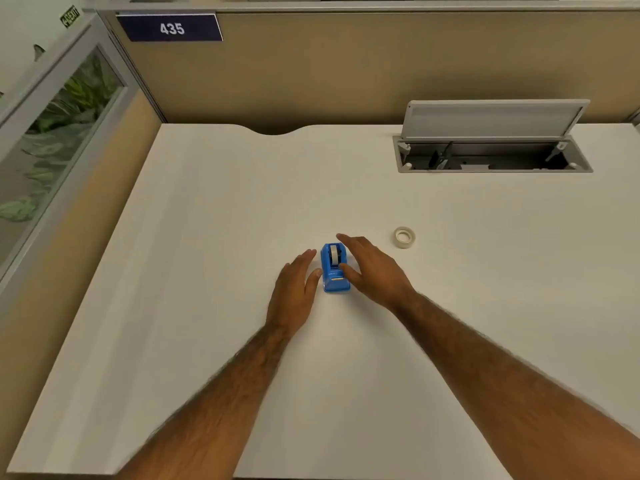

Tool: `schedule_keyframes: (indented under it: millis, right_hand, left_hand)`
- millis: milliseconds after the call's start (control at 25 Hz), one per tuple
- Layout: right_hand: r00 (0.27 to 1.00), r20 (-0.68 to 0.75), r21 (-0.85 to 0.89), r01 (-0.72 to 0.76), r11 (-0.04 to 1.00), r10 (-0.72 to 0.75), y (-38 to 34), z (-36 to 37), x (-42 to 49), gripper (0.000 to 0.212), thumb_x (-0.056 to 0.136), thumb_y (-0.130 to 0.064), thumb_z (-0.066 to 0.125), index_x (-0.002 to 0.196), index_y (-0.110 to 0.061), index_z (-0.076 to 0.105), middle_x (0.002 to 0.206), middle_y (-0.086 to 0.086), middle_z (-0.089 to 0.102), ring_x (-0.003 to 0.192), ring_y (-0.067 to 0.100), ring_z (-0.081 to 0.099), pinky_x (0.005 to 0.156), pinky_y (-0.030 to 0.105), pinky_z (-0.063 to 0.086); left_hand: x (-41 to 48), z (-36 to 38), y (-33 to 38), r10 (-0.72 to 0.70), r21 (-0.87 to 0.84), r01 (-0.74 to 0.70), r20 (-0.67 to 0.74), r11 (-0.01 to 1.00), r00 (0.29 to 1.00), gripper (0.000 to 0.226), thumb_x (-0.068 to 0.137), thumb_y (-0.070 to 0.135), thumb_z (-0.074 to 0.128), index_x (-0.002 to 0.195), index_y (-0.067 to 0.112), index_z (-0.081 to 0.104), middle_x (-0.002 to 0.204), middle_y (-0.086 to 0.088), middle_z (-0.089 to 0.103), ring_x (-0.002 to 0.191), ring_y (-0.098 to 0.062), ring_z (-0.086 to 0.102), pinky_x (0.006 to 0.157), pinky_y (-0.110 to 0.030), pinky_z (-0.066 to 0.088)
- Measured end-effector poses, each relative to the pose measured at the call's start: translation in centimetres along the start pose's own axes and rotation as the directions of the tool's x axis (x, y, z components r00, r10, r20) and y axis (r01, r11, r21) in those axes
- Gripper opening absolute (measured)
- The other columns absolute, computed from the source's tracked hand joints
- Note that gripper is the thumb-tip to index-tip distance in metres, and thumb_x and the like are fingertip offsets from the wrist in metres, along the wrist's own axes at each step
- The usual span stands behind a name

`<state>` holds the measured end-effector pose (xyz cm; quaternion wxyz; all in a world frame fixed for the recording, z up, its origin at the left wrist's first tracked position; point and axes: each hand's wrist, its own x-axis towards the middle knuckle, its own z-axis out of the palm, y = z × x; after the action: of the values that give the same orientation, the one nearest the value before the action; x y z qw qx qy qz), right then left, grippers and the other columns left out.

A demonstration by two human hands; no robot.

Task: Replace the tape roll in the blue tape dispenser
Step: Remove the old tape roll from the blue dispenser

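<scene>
A small blue tape dispenser (334, 271) stands upright on the white desk (207, 237), with a pale tape roll (334, 254) seated in it. My left hand (294, 292) lies flat just left of it, thumb tip touching or almost touching its side, fingers apart. My right hand (372, 268) hovers on the dispenser's right side, fingers spread, thumb resting near the cutter end. Neither hand grips anything. A loose white tape roll (404, 237) lies flat on the desk further right, apart from both hands.
An open cable hatch (491, 157) with its raised grey lid (495, 117) sits at the desk's back right. Tan partition walls (311, 74) border the back and left. A blue sign reading 435 (171, 28) hangs at top left.
</scene>
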<state>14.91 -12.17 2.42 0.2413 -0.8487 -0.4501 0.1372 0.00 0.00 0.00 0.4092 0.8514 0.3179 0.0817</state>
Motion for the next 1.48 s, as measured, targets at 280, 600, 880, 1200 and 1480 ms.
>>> schedule_keyframes:
  millis: [280, 600, 880, 1200, 1480]
  right_hand:
    - [0.999, 0.050, -0.082, 0.013, 0.997, -0.009, -1.0, -0.3, 1.7, 0.045, 0.088, -0.038, 0.065, 0.128, -0.022, 0.053, 0.128, 0.000, 0.058, 0.099, 0.018, 0.061, 0.077, 0.025, 0.046]
    - [0.999, 0.053, -0.081, 0.003, 0.997, 0.002, -1.4, -0.7, 2.6, 0.037, 0.083, -0.034, 0.066, 0.117, -0.022, 0.057, 0.114, 0.000, 0.061, 0.088, 0.017, 0.059, 0.073, 0.031, 0.053]
    - [0.998, 0.061, -0.021, -0.018, 1.000, 0.019, -1.5, -0.6, 2.8, 0.039, 0.079, -0.039, 0.068, 0.113, -0.025, 0.054, 0.108, -0.003, 0.061, 0.081, 0.016, 0.059, 0.071, 0.031, 0.054]
    - [1.000, -0.012, 0.047, -0.025, 0.999, 0.025, -1.6, -0.9, 3.0, 0.039, 0.084, -0.035, 0.068, 0.118, -0.023, 0.052, 0.113, -0.001, 0.065, 0.093, 0.017, 0.058, 0.079, 0.030, 0.049]
    - [0.999, -0.027, 0.127, -0.028, 0.992, 0.032, -2.3, -1.3, 3.1, 0.042, 0.084, -0.027, 0.070, 0.121, -0.023, 0.051, 0.115, 0.000, 0.064, 0.087, 0.012, 0.059, 0.074, 0.022, 0.046]
  left_hand:
    - [1.3, -0.1, 1.4, -0.022, -0.162, 0.024, 0.010, 0.987, 1.000, 0.049, 0.098, 0.036, 0.057, 0.144, 0.019, 0.051, 0.141, 0.001, 0.059, 0.129, -0.016, 0.055, 0.111, -0.035, 0.044]
    - [2.1, -0.7, 1.6, -0.017, -0.171, 0.016, -0.003, 0.985, 1.000, 0.049, 0.091, 0.034, 0.068, 0.137, 0.019, 0.058, 0.132, 0.003, 0.065, 0.118, -0.012, 0.060, 0.104, -0.030, 0.047]
    - [2.6, -0.5, 2.0, -0.057, -0.255, 0.058, 0.010, 0.965, 0.998, 0.048, 0.089, 0.034, 0.071, 0.133, 0.019, 0.060, 0.129, 0.002, 0.067, 0.114, -0.015, 0.065, 0.101, -0.036, 0.053]
    - [2.8, -0.7, 3.0, -0.059, -0.288, 0.009, -0.165, 0.958, 0.985, 0.035, 0.090, 0.032, 0.070, 0.122, 0.018, 0.068, 0.121, 0.005, 0.067, 0.107, -0.005, 0.059, 0.086, -0.010, 0.046]
    - [3.1, -1.5, 5.4, -0.117, -0.425, 0.034, -0.169, 0.905, 0.979, 0.017, 0.085, 0.033, 0.077, 0.099, 0.027, 0.070, 0.091, 0.022, 0.069, 0.084, 0.006, 0.067, 0.067, -0.006, 0.051]
